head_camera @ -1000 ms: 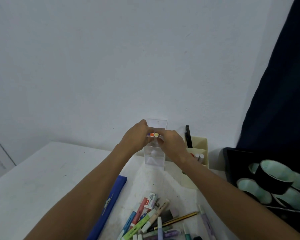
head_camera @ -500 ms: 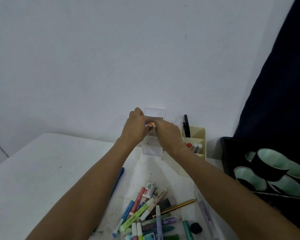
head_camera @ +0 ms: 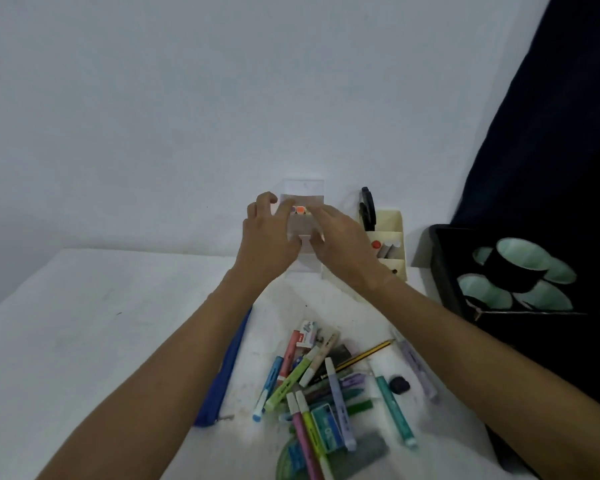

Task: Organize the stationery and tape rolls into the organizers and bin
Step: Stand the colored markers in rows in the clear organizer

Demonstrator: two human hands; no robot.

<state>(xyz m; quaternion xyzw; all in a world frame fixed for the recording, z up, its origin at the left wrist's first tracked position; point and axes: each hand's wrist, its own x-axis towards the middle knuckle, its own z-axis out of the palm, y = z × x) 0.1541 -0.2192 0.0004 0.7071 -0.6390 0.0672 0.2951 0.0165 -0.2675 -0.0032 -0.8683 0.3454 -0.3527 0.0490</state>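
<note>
A clear acrylic organizer (head_camera: 305, 188) stands against the wall. A small bundle of markers with orange and purple caps (head_camera: 300, 210) sticks up in it. My left hand (head_camera: 267, 237) is at the organizer's left side with fingers spread, thumb by the caps. My right hand (head_camera: 340, 242) lies flat across its right front, fingertips touching the caps. A pile of loose markers and highlighters (head_camera: 321, 379) lies on the white table near me. A black bin (head_camera: 442, 268) at the right holds black tape rolls (head_camera: 515, 271).
A cream organizer (head_camera: 390, 221) beside the clear one holds black scissors (head_camera: 368, 206) and glue sticks (head_camera: 385, 245). A blue flat case (head_camera: 227, 368) lies left of the pile. A pencil (head_camera: 369, 353) and a dark eraser (head_camera: 399, 384) lie at the right. Dark cloth hangs at the right.
Both hands were shut around the marker bundle over the clear organizer; now the markers stand in it and the fingers have loosened and spread. The camera has tilted down.
</note>
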